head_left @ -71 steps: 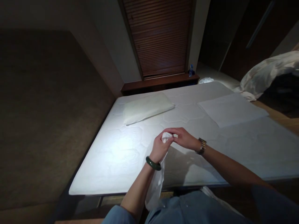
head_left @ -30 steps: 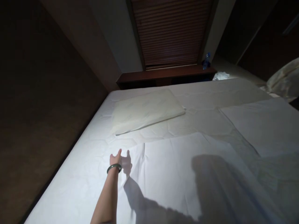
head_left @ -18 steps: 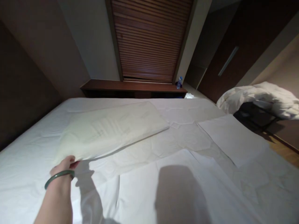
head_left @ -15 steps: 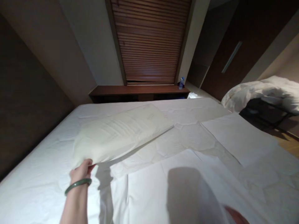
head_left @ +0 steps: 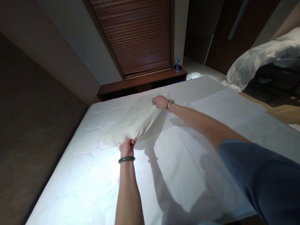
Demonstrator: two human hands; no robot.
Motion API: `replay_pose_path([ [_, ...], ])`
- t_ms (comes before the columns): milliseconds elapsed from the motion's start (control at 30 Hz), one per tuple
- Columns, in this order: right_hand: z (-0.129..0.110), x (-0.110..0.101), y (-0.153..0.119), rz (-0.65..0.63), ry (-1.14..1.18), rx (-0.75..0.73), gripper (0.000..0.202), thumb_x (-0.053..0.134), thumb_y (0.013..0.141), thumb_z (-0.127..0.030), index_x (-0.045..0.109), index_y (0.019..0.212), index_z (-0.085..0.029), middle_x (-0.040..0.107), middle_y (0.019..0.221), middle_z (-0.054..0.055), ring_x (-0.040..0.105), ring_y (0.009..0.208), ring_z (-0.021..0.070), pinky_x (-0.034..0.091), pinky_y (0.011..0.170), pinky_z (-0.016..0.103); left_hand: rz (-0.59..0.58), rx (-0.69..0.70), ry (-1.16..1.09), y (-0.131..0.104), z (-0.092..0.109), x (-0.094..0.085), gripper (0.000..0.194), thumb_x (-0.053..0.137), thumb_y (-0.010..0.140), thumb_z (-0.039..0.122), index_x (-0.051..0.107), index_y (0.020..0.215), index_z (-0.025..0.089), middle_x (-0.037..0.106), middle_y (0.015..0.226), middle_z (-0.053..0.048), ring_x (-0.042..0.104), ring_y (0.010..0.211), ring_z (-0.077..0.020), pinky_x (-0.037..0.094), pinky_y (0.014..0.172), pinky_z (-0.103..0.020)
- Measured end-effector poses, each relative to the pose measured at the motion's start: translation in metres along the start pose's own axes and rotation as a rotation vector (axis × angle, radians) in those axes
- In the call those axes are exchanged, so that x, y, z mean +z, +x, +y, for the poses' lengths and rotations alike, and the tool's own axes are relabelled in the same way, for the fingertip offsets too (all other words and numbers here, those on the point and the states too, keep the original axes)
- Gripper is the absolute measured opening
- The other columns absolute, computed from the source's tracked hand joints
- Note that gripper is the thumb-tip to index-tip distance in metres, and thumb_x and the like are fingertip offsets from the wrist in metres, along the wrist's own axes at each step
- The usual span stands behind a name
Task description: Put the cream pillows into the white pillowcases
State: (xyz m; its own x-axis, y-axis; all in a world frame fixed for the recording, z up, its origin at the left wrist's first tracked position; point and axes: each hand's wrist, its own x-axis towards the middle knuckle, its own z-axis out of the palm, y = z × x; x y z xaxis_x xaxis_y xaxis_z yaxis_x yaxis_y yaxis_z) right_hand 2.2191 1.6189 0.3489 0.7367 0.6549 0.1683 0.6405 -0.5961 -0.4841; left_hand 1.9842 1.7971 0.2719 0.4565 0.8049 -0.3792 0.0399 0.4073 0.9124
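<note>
A white mattress [head_left: 86,175] is lying near a shelf [head_left: 150,78] beneath a blind [head_left: 140,37]. The left hand [head_left: 127,147] and right hand [head_left: 160,102] are pinching the pillow [head_left: 133,122], which is stretching between them.

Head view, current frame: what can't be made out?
All in the head view:
Right hand: how its fingers meet the pillow is hidden by the hand itself.
Pillow underside: hidden by its upper side.
Bottle: any print is too small.
Draped cloth: cut off by the right edge.
</note>
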Motion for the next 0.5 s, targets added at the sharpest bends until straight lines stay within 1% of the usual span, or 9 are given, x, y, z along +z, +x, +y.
replay_pose_path([
  [67,0.031,-0.058,-0.044,0.028,0.049,-0.006,0.027,0.051,0.095,-0.014,0.068,0.099,0.006,0.067,0.089,0.002,0.061,0.12,0.0205,0.036,0.111,0.038,0.045,-0.061,-0.008,-0.036,-0.028,0.003,0.032,0.055,0.069,-0.005,0.039,0.054,0.018,0.042,0.045,0.008,0.039,0.047,-0.0043,0.061,0.087,-0.028],
  [133,0.07,-0.102,-0.103,0.093,0.141,0.007,0.039,0.045,0.096,-0.025,0.067,0.099,0.006,0.06,0.08,-0.003,0.062,0.109,0.012,0.034,0.108,0.033,0.114,-0.118,-0.033,-0.088,-0.066,0.006,0.033,0.052,0.071,-0.005,0.038,0.052,0.019,0.041,0.045,0.007,0.038,0.048,-0.0042,0.059,0.089,-0.026],
  [200,0.117,-0.116,-0.17,0.129,0.244,0.063,0.033,0.047,0.095,-0.028,0.068,0.09,-0.002,0.055,0.069,-0.005,0.061,0.083,0.0074,0.041,0.099,0.03,0.187,-0.173,-0.062,-0.15,-0.11,0.008,0.034,0.05,0.069,-0.004,0.038,0.047,0.019,0.039,0.044,0.006,0.037,0.048,-0.005,0.058,0.091,-0.026],
  [233,0.143,-0.111,-0.205,0.113,0.293,0.102,0.027,0.049,0.093,-0.026,0.066,0.081,-0.008,0.056,0.064,-0.003,0.056,0.07,0.0084,0.046,0.091,0.031,0.211,-0.202,-0.074,-0.183,-0.134,0.008,0.034,0.05,0.067,-0.004,0.039,0.044,0.019,0.04,0.043,0.005,0.037,0.048,-0.0057,0.058,0.091,-0.027],
  [300,0.189,-0.077,-0.269,0.022,0.51,0.222,0.028,0.052,0.09,-0.036,0.059,0.07,-0.018,0.064,0.069,0.004,0.057,0.069,0.0142,0.05,0.084,0.035,0.219,-0.27,-0.085,-0.25,-0.187,-0.002,0.031,0.055,0.059,-0.001,0.043,0.04,0.02,0.041,0.042,0.004,0.037,0.049,-0.0076,0.059,0.089,-0.033],
  [367,0.219,-0.024,-0.324,-0.125,0.652,0.29,0.041,0.053,0.084,-0.058,0.06,0.076,-0.019,0.072,0.08,0.012,0.067,0.077,0.0219,0.055,0.077,0.039,0.189,-0.342,-0.092,-0.313,-0.242,-0.026,0.029,0.067,0.049,0.006,0.044,0.039,0.022,0.042,0.043,0.004,0.039,0.049,-0.0094,0.06,0.089,-0.038],
  [400,0.226,0.006,-0.345,-0.216,0.776,0.369,0.052,0.056,0.078,-0.069,0.062,0.086,-0.018,0.074,0.092,0.015,0.07,0.085,0.0243,0.057,0.076,0.04,0.114,-0.382,-0.071,-0.341,-0.268,-0.044,0.035,0.078,0.044,0.016,0.045,0.041,0.024,0.038,0.042,0.006,0.031,0.045,-0.0083,0.06,0.088,-0.038],
  [433,0.227,0.034,-0.36,-0.296,0.968,0.554,0.06,0.066,0.065,-0.073,0.062,0.089,-0.018,0.074,0.099,0.016,0.071,0.092,0.0254,0.057,0.079,0.04,0.111,-0.381,-0.073,-0.365,-0.291,-0.065,0.047,0.088,0.039,0.029,0.041,0.041,0.025,0.038,0.043,0.006,0.031,0.044,-0.0088,0.06,0.085,-0.039],
  [500,0.214,0.086,-0.368,-0.385,1.223,0.824,0.066,0.075,0.056,-0.071,0.062,0.094,-0.019,0.073,0.107,0.014,0.07,0.101,0.025,0.058,0.084,0.041,0.216,-0.426,0.003,-0.399,-0.323,-0.107,0.058,0.094,0.028,0.046,0.043,0.048,0.026,0.056,0.056,0.002,0.051,0.052,-0.0148,0.06,0.083,-0.038],
])
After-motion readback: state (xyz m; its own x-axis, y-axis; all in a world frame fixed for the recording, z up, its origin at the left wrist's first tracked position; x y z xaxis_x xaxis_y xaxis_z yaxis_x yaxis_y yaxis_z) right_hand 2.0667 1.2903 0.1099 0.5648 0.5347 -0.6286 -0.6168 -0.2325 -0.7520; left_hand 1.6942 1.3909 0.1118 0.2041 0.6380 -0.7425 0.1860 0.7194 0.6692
